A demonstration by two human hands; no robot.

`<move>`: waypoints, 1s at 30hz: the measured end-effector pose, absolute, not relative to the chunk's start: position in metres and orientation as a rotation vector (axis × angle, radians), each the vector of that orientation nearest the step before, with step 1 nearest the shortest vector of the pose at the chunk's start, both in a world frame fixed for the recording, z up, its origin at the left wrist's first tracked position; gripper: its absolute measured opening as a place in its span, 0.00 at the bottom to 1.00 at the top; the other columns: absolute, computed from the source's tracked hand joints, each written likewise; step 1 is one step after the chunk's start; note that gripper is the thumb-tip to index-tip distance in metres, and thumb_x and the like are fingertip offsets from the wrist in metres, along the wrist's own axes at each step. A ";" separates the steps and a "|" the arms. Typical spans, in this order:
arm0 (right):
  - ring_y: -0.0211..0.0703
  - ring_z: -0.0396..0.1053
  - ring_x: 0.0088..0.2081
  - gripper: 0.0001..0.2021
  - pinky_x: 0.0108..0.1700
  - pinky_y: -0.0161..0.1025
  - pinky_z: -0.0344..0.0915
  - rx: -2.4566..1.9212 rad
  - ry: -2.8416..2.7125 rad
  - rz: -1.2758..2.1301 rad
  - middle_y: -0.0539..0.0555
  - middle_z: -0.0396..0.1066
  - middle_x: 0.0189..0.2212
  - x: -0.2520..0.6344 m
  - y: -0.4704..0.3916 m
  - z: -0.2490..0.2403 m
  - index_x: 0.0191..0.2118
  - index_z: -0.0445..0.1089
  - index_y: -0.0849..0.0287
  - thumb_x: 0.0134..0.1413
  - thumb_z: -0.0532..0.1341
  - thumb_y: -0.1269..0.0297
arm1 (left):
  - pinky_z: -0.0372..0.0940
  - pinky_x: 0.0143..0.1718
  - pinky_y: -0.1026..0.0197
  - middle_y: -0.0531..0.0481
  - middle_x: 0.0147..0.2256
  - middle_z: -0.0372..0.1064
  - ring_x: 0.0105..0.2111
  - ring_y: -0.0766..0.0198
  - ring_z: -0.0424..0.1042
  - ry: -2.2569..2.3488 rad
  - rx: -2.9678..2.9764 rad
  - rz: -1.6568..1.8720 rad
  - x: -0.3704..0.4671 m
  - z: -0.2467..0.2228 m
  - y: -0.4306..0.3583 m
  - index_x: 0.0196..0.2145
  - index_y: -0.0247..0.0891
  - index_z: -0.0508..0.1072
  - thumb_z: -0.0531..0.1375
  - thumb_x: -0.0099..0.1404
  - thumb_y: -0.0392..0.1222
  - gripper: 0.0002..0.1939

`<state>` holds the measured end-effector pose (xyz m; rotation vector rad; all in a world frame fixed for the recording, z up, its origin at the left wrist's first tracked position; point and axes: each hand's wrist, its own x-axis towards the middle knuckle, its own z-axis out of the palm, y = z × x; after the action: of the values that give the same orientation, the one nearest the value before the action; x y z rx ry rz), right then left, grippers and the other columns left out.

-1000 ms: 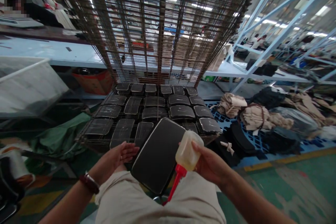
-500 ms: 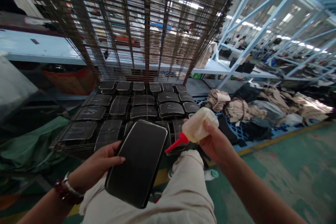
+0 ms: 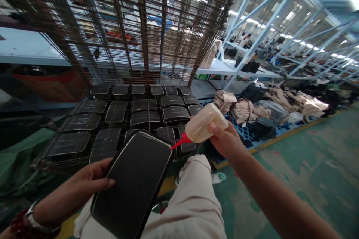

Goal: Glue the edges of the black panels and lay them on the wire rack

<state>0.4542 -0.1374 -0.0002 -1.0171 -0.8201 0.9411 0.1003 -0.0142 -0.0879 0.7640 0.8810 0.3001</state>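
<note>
My left hand (image 3: 84,183) grips the left edge of a black rounded-corner panel (image 3: 133,185), thumb on its face and fingers underneath. A pale line runs along the panel's rim. In my right hand (image 3: 224,136) is a translucent squeeze bottle (image 3: 206,123) holding yellowish liquid, tilted down to the left. Its red nozzle (image 3: 181,141) has its tip at the panel's upper right corner, on or just beside the edge. Just beyond, rows of similar black panels (image 3: 146,117) lie on a wire rack (image 3: 63,127).
Stacked wire shelves (image 3: 143,37) tilt up behind the panels. Folded beige cloth bundles (image 3: 242,110) and dark bags lie on blue pallets to the right. A bottle with a green cap (image 3: 221,176) is on the green floor (image 3: 294,179). Green fabric (image 3: 30,149) hangs at left.
The nozzle tip has come to the panel's upper right corner from beside its right edge. The panel sits lower and further left in view, and the camera has turned slightly right.
</note>
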 end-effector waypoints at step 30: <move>0.54 0.78 0.42 0.17 0.45 0.48 0.76 -0.983 -0.492 0.938 0.59 0.81 0.40 0.425 -0.158 -0.038 0.41 0.78 0.58 0.46 0.75 0.56 | 0.75 0.43 0.48 0.35 0.44 0.81 0.39 0.47 0.81 0.845 0.742 0.244 0.132 -0.062 -0.026 0.50 0.33 0.76 0.71 0.52 0.34 0.26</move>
<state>0.4249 -0.1578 -0.0384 -0.9828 -0.4922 0.9378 0.1321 -0.0263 -0.0619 0.7421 0.8447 0.2441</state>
